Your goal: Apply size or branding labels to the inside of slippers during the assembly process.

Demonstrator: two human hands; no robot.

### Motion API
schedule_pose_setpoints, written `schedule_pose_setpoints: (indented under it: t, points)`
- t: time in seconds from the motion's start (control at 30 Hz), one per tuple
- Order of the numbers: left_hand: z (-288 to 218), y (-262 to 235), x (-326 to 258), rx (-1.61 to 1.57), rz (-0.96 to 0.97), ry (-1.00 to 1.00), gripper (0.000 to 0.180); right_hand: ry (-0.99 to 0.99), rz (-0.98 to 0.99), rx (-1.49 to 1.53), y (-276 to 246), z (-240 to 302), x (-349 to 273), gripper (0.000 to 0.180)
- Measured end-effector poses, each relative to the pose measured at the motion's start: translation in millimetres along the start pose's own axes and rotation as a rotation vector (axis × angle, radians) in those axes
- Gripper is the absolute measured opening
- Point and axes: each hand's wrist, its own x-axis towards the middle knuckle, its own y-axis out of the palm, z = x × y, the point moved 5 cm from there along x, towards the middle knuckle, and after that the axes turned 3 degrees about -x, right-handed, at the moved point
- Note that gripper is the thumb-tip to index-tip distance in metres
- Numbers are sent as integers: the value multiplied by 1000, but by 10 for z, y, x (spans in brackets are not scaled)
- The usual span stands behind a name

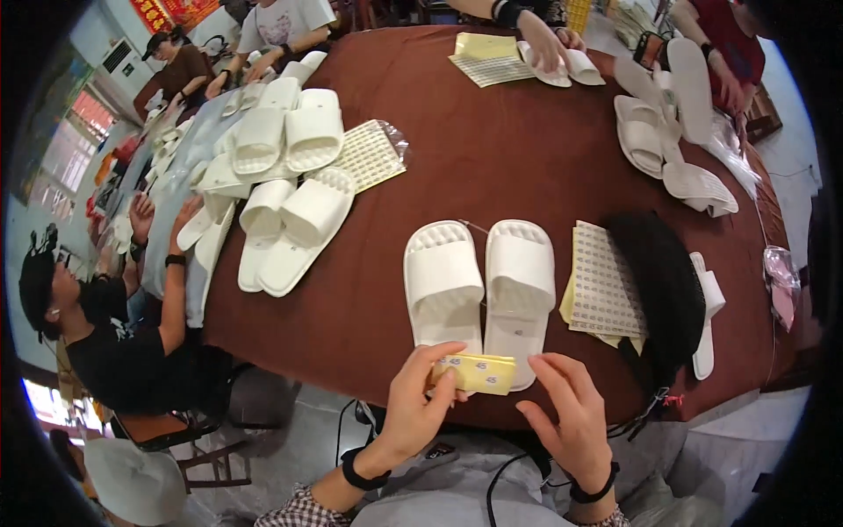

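Observation:
My left hand (420, 400) pinches a small folded yellow sheet of stickers (481, 374) between thumb and fingers. Just right of that sheet, my right hand (566, 408) has its fingers apart and nothing in them. Both hands are over the table's near edge, at the heel end of a pair of white slippers. The left slipper (444, 277) and the right slipper (520, 272) lie side by side, toes pointing away from me. A small printed mark shows on the right slipper's insole; the left one's heel is partly hidden by my hand and the sheet.
A stack of sticker sheets (606, 281) lies to the right, beside a black cap (663, 294). Piled white slippers (294, 220) and another sticker sheet (371, 156) occupy the left of the brown-covered table (421, 132). Co-workers handle slippers around it. More slippers (645, 136) lie far right.

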Motion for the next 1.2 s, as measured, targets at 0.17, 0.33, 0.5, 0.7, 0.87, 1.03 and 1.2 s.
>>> schedule_pose_setpoints:
  t: [0.17,0.33,0.5,0.7,0.87,1.03,1.2]
  points:
    - [13,81,-48,-10,24,32,29,5,-1,120,80,7,-1,50]
    - [38,150,-108,-148,45,-26,33,53,-17,291,218,-31,21,44]
    - [-22,190,-137,-209,108,-65,38,51,14,318,232,-56,54,41]
    - [26,203,-110,-74,172,-90,40,48,17,244,231,-27,77,33]
    - [4,175,-169,-103,168,-18,27,2,38,286,216,38,17,48]
    - [34,172,-178,-133,79,-38,27,-200,-160,67,60,214,96,32]
    - [-79,155,-169,57,-12,198,29,-164,-126,117,56,221,142,26]
